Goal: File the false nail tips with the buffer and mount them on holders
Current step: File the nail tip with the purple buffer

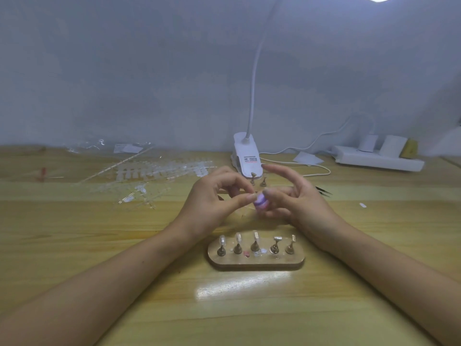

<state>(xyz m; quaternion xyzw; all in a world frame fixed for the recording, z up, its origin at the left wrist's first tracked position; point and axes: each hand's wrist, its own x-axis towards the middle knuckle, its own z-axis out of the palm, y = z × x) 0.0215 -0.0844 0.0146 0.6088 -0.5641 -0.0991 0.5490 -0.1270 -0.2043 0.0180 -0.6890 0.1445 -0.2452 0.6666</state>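
An oval wooden base (257,263) near the tabletop's (349,308) front edge carries five upright holders (255,243), most topped with clear nail tips; just behind it, the right hand (299,203) grips a purple buffer (261,203); the left hand (214,198) pinches thumb to fingertips against it, what it pinches I cannot tell; strips of nail tips (159,173) lie back left; a clip lamp (247,156) and power strip (379,161) stand by the grey wall.
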